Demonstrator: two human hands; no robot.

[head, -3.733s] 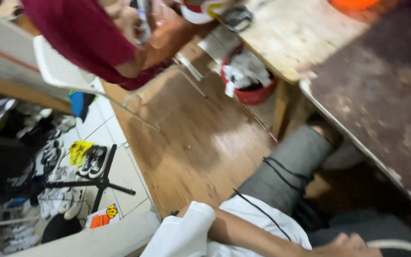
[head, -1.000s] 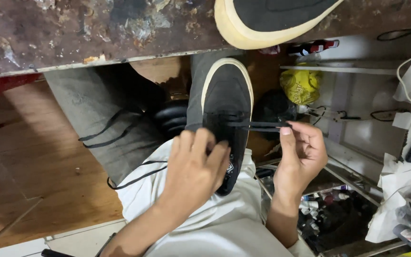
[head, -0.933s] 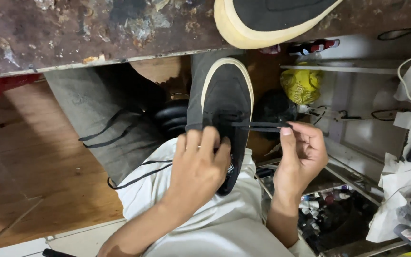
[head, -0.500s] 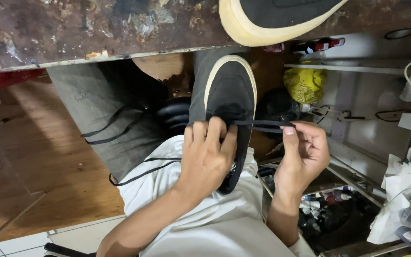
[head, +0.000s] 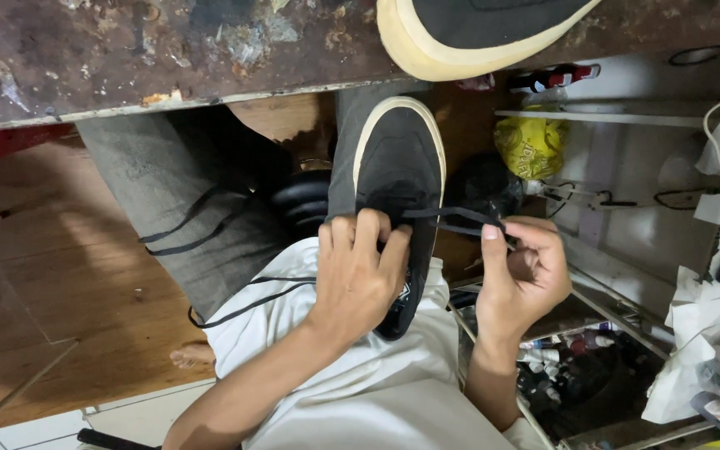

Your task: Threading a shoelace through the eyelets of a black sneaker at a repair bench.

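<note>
A black sneaker with a cream sole (head: 397, 162) rests on my lap, toe pointing away from me. My left hand (head: 358, 275) lies over its laced middle, fingers curled onto the upper. My right hand (head: 522, 271) pinches the black shoelace (head: 452, 218), which runs taut from the shoe's eyelets to my fingertips. Another lace end (head: 243, 304) trails left across my grey trouser leg and white shirt. A second matching sneaker (head: 477, 29) lies on the worn tabletop above.
The stained, rusty-looking table (head: 127, 58) crosses the top. A yellow bag (head: 531, 146) and white shelf (head: 610, 117) sit under it at right. Small bottles (head: 577, 367) fill a tray at lower right. Wooden floor (head: 35, 283) lies left.
The view swung from the room and another person down to my lap. Over the last second my left hand slid up the shoe and my right hand drew the lace slightly inward.
</note>
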